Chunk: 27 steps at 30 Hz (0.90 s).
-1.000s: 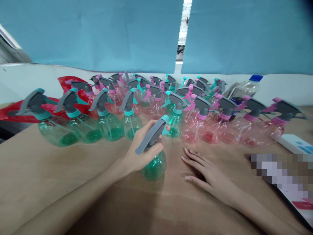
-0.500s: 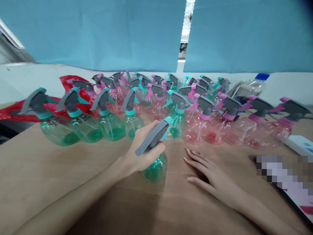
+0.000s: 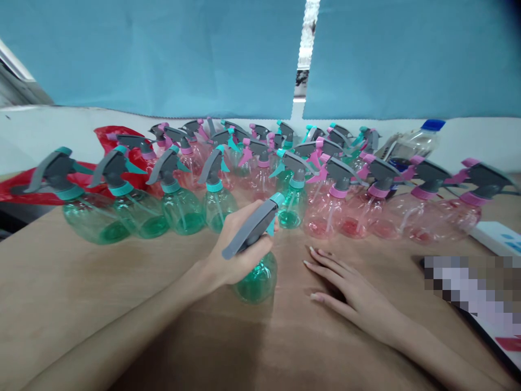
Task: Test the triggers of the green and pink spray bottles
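My left hand point(image 3: 234, 247) is wrapped round the neck of a green spray bottle point(image 3: 257, 282), just below its grey trigger head with a turquoise nozzle. That bottle stands nearly upright in front of the others, and my fingers hide its collar. To its right my right hand point(image 3: 345, 285) lies on the wooden table point(image 3: 154, 347), fingers stretched out and holding nothing. Ahead of both hands is a front row of spray bottles: green ones such as this bottle point(image 3: 185, 209) on the left, pink ones like this bottle point(image 3: 325, 214) on the right.
More pink and green spray bottles crowd behind the front row. A red plastic bag point(image 3: 36, 182) lies at the left. At the back right leans a clear bottle with a blue cap point(image 3: 432, 126). A white box point(image 3: 494, 236) and a partly blurred flat object point(image 3: 468, 293) sit at the right.
The whole view has shifted very slightly. Both hands and the bottles keep the same places relative to one another.
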### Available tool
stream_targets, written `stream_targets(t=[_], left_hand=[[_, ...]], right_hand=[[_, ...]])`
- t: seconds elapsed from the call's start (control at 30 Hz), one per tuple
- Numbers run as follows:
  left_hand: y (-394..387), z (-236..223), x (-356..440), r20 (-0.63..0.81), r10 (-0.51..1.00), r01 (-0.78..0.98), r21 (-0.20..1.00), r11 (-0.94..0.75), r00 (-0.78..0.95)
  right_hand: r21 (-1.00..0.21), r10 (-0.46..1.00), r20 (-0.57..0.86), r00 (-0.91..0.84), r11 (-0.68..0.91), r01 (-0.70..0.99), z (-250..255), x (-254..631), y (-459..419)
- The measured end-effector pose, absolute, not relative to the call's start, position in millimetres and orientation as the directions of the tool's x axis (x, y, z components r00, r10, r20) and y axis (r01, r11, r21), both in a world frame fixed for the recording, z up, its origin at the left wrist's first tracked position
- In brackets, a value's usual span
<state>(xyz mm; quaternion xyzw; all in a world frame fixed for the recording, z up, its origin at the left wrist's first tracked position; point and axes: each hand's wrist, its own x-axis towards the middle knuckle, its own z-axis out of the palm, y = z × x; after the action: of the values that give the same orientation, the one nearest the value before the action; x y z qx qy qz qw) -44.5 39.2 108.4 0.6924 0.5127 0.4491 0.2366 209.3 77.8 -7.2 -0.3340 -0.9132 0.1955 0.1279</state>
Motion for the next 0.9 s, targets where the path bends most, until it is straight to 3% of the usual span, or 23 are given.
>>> stream_targets(t=[0.9], left_hand=[[38.4,97.8,-46.9,0.359,0.933,0.449,0.829,-0.334,0.031]], right_hand=[[-0.423,0.658,0.097,-0.746,0.706,0.568,-8.1,209.7,78.8]])
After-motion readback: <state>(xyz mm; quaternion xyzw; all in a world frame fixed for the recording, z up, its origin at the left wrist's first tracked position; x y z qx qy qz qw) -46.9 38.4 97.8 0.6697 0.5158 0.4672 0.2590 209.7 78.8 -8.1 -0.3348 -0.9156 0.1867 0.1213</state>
